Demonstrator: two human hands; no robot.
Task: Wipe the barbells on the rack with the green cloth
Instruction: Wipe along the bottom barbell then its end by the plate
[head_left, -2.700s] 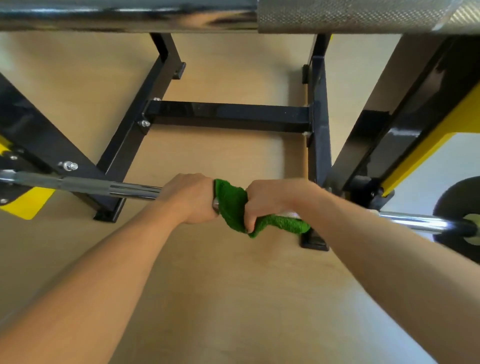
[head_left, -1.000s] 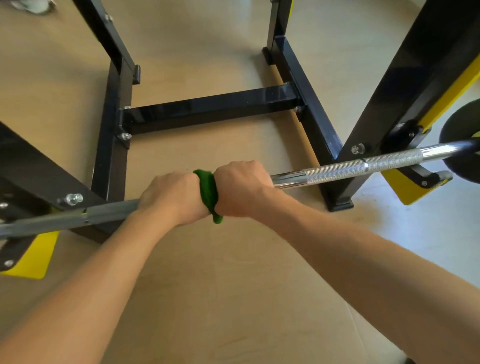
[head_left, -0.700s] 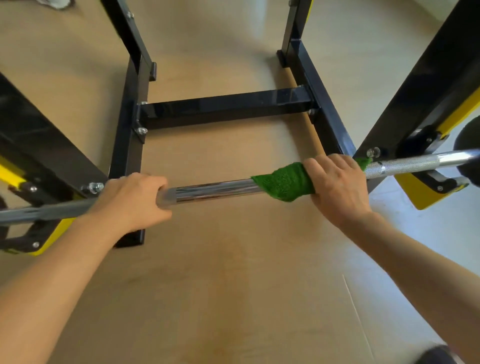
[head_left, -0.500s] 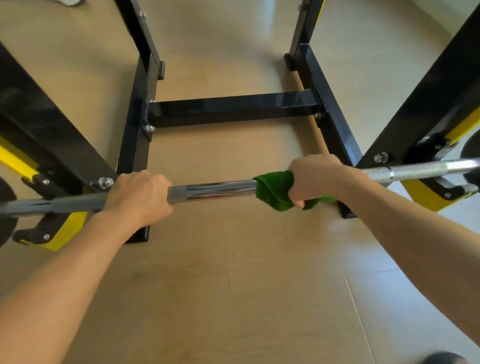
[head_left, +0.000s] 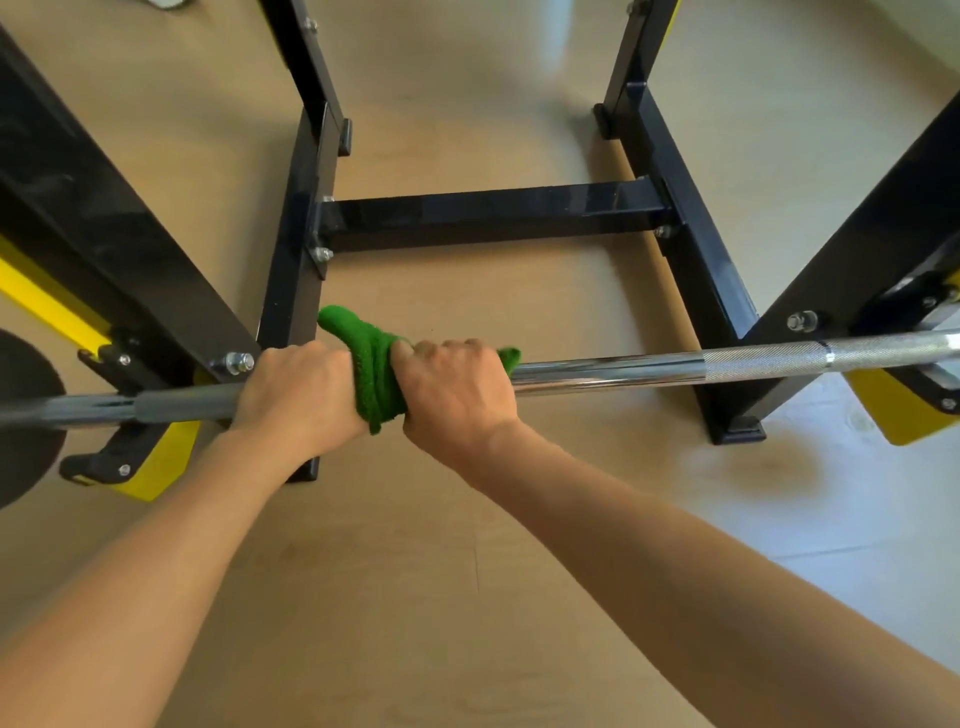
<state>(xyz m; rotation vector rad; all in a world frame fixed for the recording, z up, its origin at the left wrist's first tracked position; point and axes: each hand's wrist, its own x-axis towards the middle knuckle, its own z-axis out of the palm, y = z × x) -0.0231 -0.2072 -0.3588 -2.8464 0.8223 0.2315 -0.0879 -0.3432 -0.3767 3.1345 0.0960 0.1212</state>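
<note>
A chrome barbell (head_left: 649, 371) lies across the low hooks of the black and yellow rack (head_left: 727, 291), running from left to right. My left hand (head_left: 296, 392) grips the bar's left part, knuckles up. Right beside it my right hand (head_left: 457, 387) grips the green cloth (head_left: 374, 364), which is wrapped round the bar. The cloth bunches between the two hands and one corner sticks up. The stretch of bar under both hands is hidden.
A black weight plate (head_left: 26, 415) sits on the bar's left end. Yellow hook pads (head_left: 898, 415) hold the bar on both sides. The rack's black crossbar (head_left: 488, 213) and feet stand on the wooden floor (head_left: 415, 571) below the bar.
My right hand has slid the green cloth leftward along the bar, from near the right upright back to beside my left hand. The left hand has kept its grip.
</note>
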